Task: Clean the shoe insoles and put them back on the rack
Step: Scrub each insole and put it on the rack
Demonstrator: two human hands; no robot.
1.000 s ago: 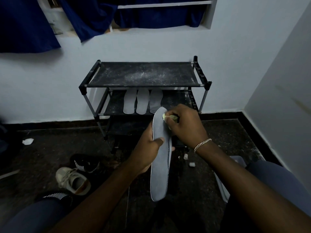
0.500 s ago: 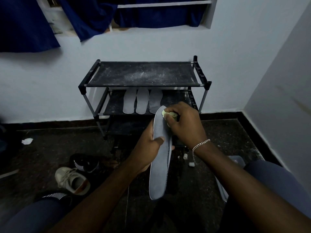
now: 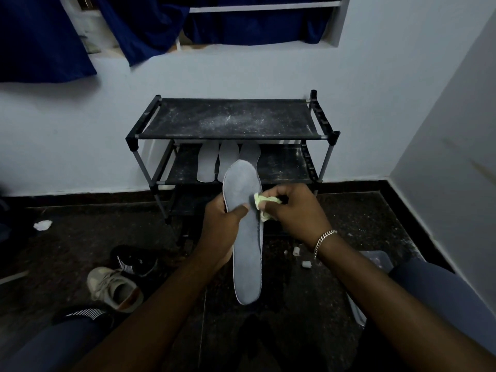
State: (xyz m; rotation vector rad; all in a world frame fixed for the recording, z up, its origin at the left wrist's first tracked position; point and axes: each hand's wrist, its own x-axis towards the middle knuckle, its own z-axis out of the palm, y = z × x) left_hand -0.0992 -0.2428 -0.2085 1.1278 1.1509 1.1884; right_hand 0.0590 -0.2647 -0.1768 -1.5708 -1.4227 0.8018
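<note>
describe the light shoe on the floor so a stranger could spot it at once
Start at the black shoe rack, then look down-left across the dark floor. A beige sneaker lies there beside a black striped shoe; it is the only pale shoe in view.

Left hand [image 3: 220, 226] grip closed; right hand [image 3: 295, 214] pinching.

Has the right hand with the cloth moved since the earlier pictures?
Yes. The right hand with the cloth slid down the insole, farther below the rack's middle shelf.
</note>
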